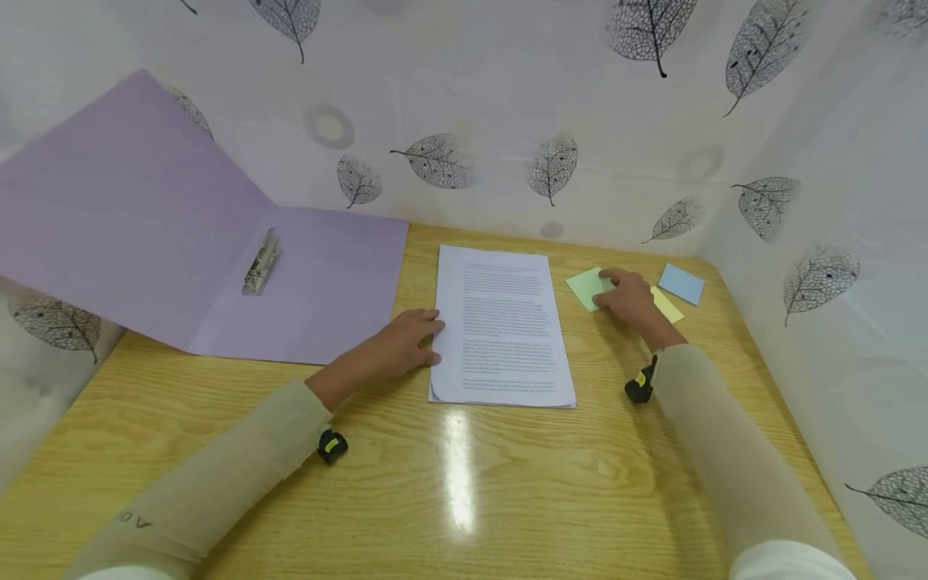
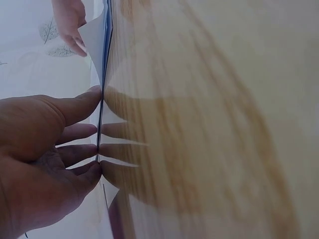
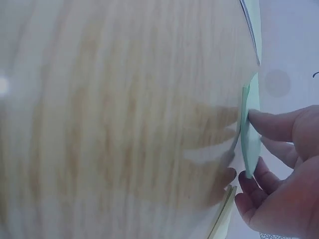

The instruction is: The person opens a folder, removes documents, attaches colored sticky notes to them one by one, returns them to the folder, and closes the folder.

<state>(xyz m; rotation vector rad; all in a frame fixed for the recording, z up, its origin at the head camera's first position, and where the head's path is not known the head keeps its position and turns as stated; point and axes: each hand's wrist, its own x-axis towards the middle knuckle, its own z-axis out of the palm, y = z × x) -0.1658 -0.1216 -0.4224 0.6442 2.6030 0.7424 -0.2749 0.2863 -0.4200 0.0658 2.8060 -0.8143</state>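
Note:
A stack of printed sheets [image 1: 500,330] lies on the wooden table in front of me. My left hand [image 1: 402,345] touches its left edge; in the left wrist view the thumb and fingertips of the left hand [image 2: 55,134] rest along that edge, and one sheet corner curls up. At the right, my right hand [image 1: 629,298] pinches a green sticky note pad [image 1: 586,286]. The right wrist view has its thumb on the face of the green pad [image 3: 251,134] and other fingers at the pad's lower end. A yellow sticky note pad [image 1: 667,306] sits partly behind this hand.
A blue sticky note pad [image 1: 681,283] lies at the back right. On the left, a purple folder [image 1: 341,274] lies spread with its cover [image 1: 138,201] raised against the wall and a metal clip [image 1: 261,264] inside. Leaf-patterned walls [image 1: 478,97] border the wooden table [image 1: 507,499].

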